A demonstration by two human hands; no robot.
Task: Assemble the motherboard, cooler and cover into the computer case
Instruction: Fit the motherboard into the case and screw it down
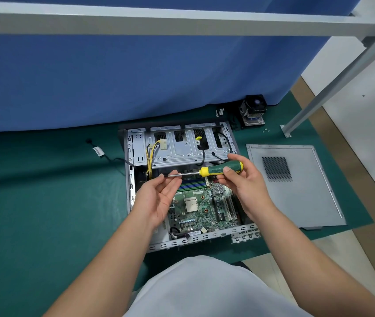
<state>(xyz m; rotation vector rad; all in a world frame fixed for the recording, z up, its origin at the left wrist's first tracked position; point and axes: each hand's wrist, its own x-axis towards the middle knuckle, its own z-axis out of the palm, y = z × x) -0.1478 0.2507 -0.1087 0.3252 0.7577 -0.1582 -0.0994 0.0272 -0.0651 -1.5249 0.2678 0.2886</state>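
Observation:
The open computer case point(133, 156) lies flat on the green mat, with the green motherboard point(202, 209) inside it. My right hand point(241, 181) grips the green and yellow handle of a screwdriver point(218, 170), held level above the board. My left hand point(159, 193) is palm up, and its fingertips pinch the tip of the metal shaft. The cooler point(252, 110) stands at the back right of the mat, beside the blue partition. Right of the case the grey cover point(296, 197) lies flat, with its vent grille facing up.
A loose black cable with a white tag point(104, 154) lies left of the case. Small screws point(266, 130) sit near a metal frame leg point(287, 130) at the back right. A blue partition point(113, 76) closes off the back. The mat ends at the right on a pale floor.

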